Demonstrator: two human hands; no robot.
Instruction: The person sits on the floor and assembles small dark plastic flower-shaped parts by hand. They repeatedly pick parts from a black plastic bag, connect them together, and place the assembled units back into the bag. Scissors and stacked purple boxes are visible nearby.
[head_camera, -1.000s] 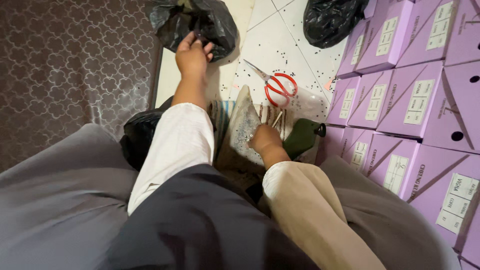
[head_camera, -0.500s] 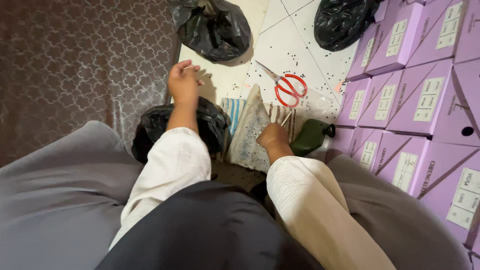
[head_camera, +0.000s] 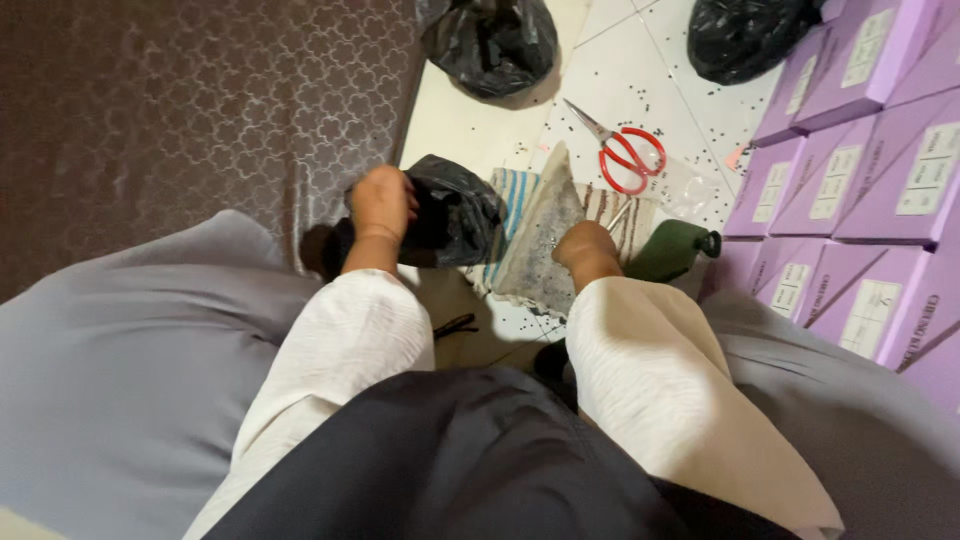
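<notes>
Looking down from the head camera, the person's left hand (head_camera: 380, 203) has its grip clamped on a crumpled black plastic bag (head_camera: 452, 215) lying on the floor at the edge of a patterned brown carpet (head_camera: 200, 110). The right hand (head_camera: 583, 245) presses on a folded grey woven sack (head_camera: 540, 245); whether its grip is together cannot be told. Red-handled scissors (head_camera: 622, 155) lie just beyond on the white tiled floor (head_camera: 640, 85), near stacked purple cardboard boxes (head_camera: 860, 150).

A crumpled black plastic bag (head_camera: 455, 215) sits on the floor, touching a striped woven mat (head_camera: 545, 235) beside it.
</notes>
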